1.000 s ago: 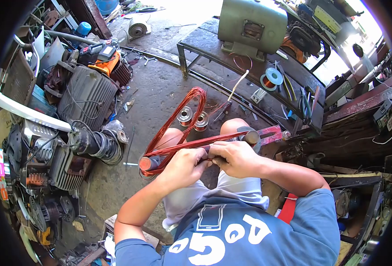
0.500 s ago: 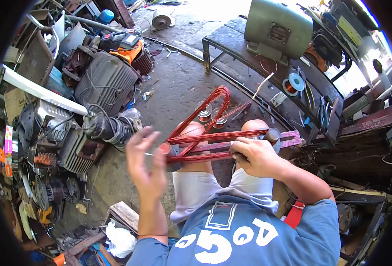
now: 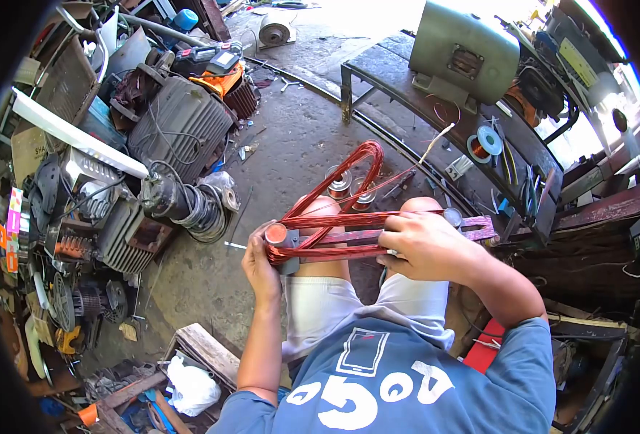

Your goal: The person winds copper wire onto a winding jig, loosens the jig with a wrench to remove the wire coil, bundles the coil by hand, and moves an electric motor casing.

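A long wooden coil winding form lies across my knees, with red enamelled copper wire stretched in long loops around its two pegs. At its left end stands the orange-topped peg. My left hand is closed around that end, fingers against the peg and wire. A thin white-tipped stick pokes out beside its fingers. My right hand grips the near wire strands close to the grey round peg. Another bundle, a finished-looking loop of red wire, slants away beyond the form.
Two wire spools stand on the floor past my knees. A metal bench at the right carries a large green motor and a copper wire spool. Motor housings and scrap crowd the left. A white bag lies lower left.
My left hand, blurred and raised off the form before, has come down and right onto its left end. The right hand stays on the wire, shifted slightly left. The view has moved a little.
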Motion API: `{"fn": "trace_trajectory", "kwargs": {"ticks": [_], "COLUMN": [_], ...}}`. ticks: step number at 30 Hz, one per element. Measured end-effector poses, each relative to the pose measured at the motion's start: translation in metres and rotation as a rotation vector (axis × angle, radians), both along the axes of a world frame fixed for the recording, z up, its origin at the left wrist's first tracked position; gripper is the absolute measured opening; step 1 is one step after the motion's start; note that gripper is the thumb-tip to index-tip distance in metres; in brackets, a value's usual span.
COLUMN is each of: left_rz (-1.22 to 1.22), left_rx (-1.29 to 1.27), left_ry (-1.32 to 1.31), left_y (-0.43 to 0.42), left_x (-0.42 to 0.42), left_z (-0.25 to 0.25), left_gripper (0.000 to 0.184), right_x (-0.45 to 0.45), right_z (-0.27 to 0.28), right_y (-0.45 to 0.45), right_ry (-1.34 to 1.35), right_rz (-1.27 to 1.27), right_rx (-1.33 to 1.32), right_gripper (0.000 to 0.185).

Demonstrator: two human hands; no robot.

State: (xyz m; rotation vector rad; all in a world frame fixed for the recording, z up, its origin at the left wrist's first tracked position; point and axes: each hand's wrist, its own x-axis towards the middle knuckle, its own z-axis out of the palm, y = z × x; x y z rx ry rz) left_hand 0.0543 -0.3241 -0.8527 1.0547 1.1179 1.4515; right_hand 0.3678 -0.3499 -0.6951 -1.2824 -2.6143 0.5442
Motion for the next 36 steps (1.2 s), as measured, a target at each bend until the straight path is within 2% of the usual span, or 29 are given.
{"fn": "trace_trajectory", "kwargs": {"ticks": [1, 4, 5, 8, 9, 12, 13, 16, 20, 23, 26, 27, 30, 33, 36], "left_rz": [0.036, 0.079, 0.047, 0.026, 0.036, 0.039, 0.031, 0.042, 0.025, 0.027, 0.033, 0.033, 0.037, 0.076, 0.097], "left_rx": [0.0, -0.006, -0.009, -0.004, -0.001, 0.024, -0.016, -0.042, -0.032, -0.011, -0.022, -0.011, 0.016, 0.023, 0.03], "left_ry": [-0.023, -0.078, -0.09, -0.069, -0.054, 0.052, -0.026, -0.046, -0.09, -0.06, -0.087, -0.084, -0.065, -0.024, -0.027], "left_y": [0.001, 0.0, 0.001, 0.0, -0.001, 0.0, 0.0, 0.001, 0.001, 0.002, 0.001, 0.001, 0.001, 0.002, 0.004], "left_x": [0.005, 0.013, 0.008, 0.008, 0.008, 0.002, 0.003, 0.005, 0.008, 0.009, 0.012, 0.013, 0.016, 0.014, 0.017], "left_z": [0.005, 0.011, 0.005, 0.002, 0.002, -0.011, -0.011, -0.01, -0.002, -0.005, -0.004, -0.005, -0.006, -0.006, -0.006], "left_gripper": [0.051, 0.048, 0.047, 0.046, 0.045, 0.044, 0.044, 0.041, 0.039, 0.039, 0.039, 0.039, 0.039, 0.042, 0.046], "right_x": [-0.004, -0.014, -0.017, -0.028, -0.032, -0.039, -0.044, -0.051, -0.061, -0.064, -0.066, -0.064, -0.063, -0.059, -0.052], "right_z": [0.011, 0.017, 0.016, 0.005, 0.007, -0.013, -0.018, -0.018, -0.016, -0.023, -0.038, -0.039, -0.025, -0.02, -0.021], "right_y": [0.007, 0.028, 0.042, 0.061, 0.065, 0.058, 0.057, 0.058, 0.064, 0.081, 0.116, 0.124, 0.138, 0.134, 0.123], "right_ry": [-0.086, 0.09, -0.011, -0.111, -0.238, -0.235, -0.302, -0.367, -0.348, -0.239, -0.16, -0.218, -0.311, -0.297, -0.291], "right_rz": [0.004, -0.008, -0.001, -0.002, 0.009, 0.147, 0.127, 0.132, 0.16, 0.193, 0.122, 0.11, 0.138, 0.175, 0.148], "right_rx": [-0.069, 0.048, 0.005, 0.135, -0.06, 0.004, -0.041, 0.087, 0.072, -0.01, -0.135, -0.107, -0.35, -0.335, -0.351], "right_gripper": [0.025, 0.033, 0.052, 0.075, 0.105, 0.124, 0.138, 0.133, 0.135, 0.125, 0.11, 0.1, 0.092, 0.09, 0.112]}}
